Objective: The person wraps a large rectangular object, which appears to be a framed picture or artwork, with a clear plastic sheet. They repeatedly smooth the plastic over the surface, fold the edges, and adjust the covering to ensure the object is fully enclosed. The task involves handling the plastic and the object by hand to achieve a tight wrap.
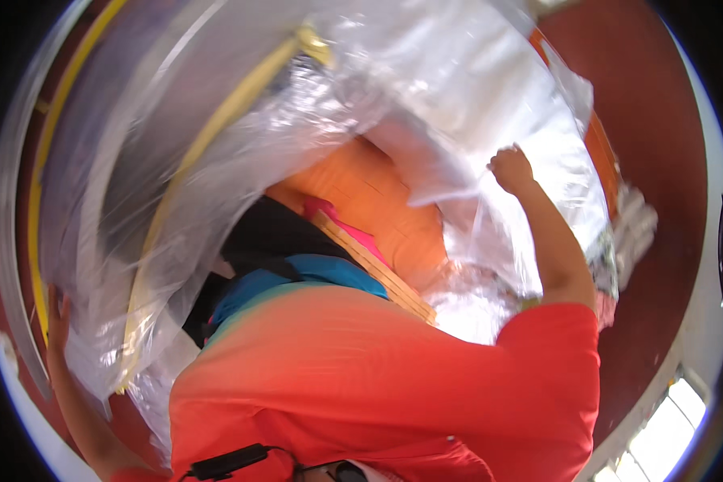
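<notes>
A large clear plastic sheet [313, 88] billows in front of me and fills most of the view. My right hand [512, 170] is raised and closed in a fist, pinching a fold of the plastic at its right side. My left hand [56, 315] is far out at the lower left, its fingers lying along the sheet's edge and holding it. A yellow band [217, 132] curves through the plastic. Under the sheet lies an orange woven surface [377, 205]. My red shirt [377, 386] covers the lower middle of the picture.
A wooden slat [377, 269] runs diagonally beside a pink piece [333, 215]. Blue cloth [297, 277] and black cloth [273, 233] lie just above my chest. Dark red floor [659, 161] shows at the right, with bright windows [667, 426] at the lower right.
</notes>
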Demonstrator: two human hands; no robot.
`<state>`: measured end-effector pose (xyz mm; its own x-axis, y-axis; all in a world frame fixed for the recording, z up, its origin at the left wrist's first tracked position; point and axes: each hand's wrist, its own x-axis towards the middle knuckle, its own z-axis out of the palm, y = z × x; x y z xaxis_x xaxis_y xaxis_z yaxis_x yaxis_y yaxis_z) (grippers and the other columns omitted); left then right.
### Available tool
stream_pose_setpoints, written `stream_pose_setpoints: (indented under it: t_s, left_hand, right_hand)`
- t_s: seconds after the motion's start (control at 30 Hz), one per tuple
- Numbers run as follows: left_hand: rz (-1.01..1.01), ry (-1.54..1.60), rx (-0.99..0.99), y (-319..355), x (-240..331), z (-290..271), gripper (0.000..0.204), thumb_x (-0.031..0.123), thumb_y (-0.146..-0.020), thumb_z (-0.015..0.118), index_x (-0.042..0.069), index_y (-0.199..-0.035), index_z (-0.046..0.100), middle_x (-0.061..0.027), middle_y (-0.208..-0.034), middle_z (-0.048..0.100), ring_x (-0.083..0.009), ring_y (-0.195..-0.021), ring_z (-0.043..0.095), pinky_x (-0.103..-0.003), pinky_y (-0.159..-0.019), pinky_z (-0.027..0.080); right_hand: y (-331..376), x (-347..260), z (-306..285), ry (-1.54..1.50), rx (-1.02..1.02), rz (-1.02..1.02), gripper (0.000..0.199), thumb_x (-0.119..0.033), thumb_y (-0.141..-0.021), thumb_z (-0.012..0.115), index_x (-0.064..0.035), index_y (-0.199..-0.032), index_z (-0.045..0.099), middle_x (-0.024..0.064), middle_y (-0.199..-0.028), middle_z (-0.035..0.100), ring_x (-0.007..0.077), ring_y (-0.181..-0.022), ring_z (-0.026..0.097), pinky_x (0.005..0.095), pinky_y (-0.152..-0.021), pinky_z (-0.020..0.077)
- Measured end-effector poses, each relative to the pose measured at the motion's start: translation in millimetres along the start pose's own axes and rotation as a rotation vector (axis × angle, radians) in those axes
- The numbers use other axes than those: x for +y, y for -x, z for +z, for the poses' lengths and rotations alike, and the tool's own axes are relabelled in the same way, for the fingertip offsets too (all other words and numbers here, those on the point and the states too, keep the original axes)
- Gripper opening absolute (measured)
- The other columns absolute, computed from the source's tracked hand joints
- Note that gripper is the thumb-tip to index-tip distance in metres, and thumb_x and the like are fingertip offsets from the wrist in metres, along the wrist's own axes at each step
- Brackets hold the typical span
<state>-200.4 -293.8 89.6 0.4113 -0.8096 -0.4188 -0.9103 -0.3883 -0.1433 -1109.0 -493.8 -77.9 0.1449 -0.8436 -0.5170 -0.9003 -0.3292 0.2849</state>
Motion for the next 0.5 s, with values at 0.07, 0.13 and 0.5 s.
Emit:
stream_pose_setpoints:
  t_s: [0.07,0.13,0.5]
  left_hand:
    - [-0.039,-0.042,-0.049,2.1,19.2,-26.3,0.061,0.033,-0.08,0.049,-0.001,-0.124,0.025,-0.0163,-0.129,0.025,-0.0233,-0.12,0.023,-0.031,-0.098,0.018]
    - [-0.124,-0.246,-0.156,3.3,74.1,-68.9,0.076,0.052,-0.068,0.053,0.003,-0.123,0.031,-0.0183,-0.126,0.03,-0.0272,-0.12,0.023,-0.034,-0.098,0.018]
    - [1.153,1.044,-0.57,70.6,347.4,-79.6,0.041,0.027,-0.071,0.061,0.004,-0.102,0.048,-0.0105,-0.109,0.045,-0.0236,-0.103,0.039,-0.035,-0.089,0.03]
  right_hand:
    - [-22.5,-42.0,-66.3,-0.329,0.029,-0.137,0.025,-0.027,-0.079,0.043,-0.0072,-0.079,0.058,0.0141,-0.079,0.056,0.0297,-0.076,0.052,0.0376,-0.067,0.0409]
    - [-22.6,-98.1,-134.4,-0.639,0.293,-0.387,0.029,-0.024,-0.082,0.042,0.0004,-0.069,0.049,0.0208,-0.063,0.049,0.037,-0.061,0.045,0.0406,-0.057,0.0363]
    - [71.7,-297.3,-471.6,-0.916,0.589,-0.961,0.028,-0.026,-0.083,0.044,-0.0016,-0.087,0.056,-0.0004,-0.072,0.053,0.0063,-0.063,0.047,0.0187,-0.056,0.0382]
